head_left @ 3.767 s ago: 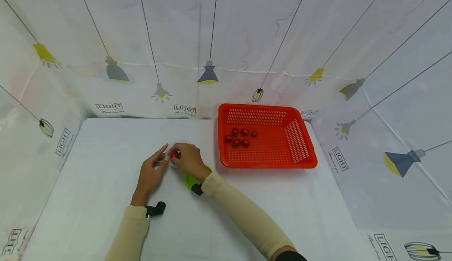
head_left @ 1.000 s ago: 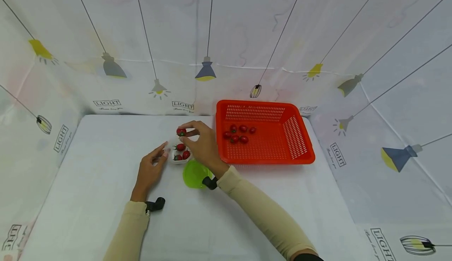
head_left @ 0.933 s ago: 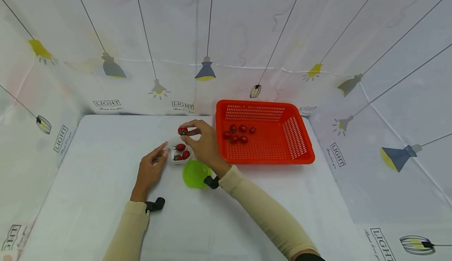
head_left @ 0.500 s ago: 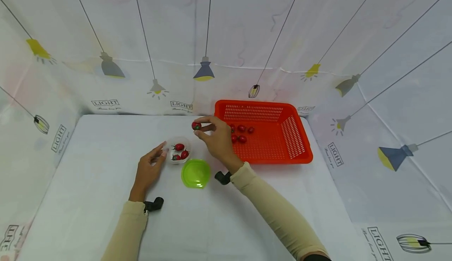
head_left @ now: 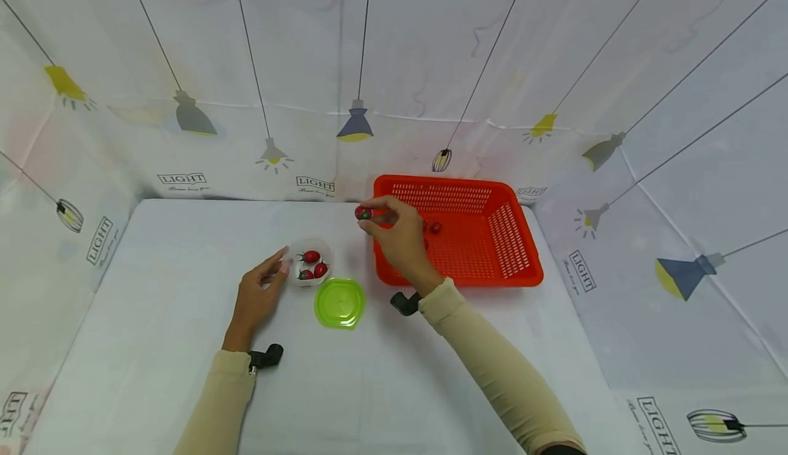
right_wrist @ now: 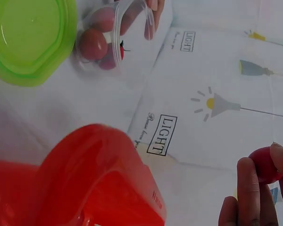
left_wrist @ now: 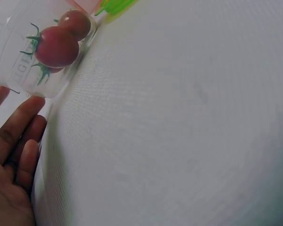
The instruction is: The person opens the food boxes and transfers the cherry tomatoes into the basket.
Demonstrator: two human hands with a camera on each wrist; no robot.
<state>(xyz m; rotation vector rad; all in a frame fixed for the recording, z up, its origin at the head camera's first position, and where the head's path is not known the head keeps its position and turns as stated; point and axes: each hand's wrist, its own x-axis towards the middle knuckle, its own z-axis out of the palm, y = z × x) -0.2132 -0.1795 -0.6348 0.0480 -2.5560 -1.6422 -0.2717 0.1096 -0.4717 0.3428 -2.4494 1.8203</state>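
Red and glossy, a cherry tomato (head_left: pixel 363 213) is pinched between the thumb and fingers of the right hand (head_left: pixel 400 239), held up just beside the basket's left edge. Well apart from it, the left hand (head_left: pixel 255 297) has its fingers loosely extended, fingertips touching the side of a clear plastic cup (head_left: pixel 315 242). Inside the cup lie three tomatoes (head_left: pixel 321 269) with green stems. Just beside the cup, nearer the person, a green lid (head_left: pixel 340 304) lies flat on the white-covered table (head_left: pixel 166 291). To the right sits a red perforated basket (head_left: pixel 486 243); more tomatoes (head_left: pixel 436 227) lie in it, partly hidden by the right hand. Behind the table hangs white sheeting (head_left: pixel 406 44) printed with lamps and the word LIGHT.
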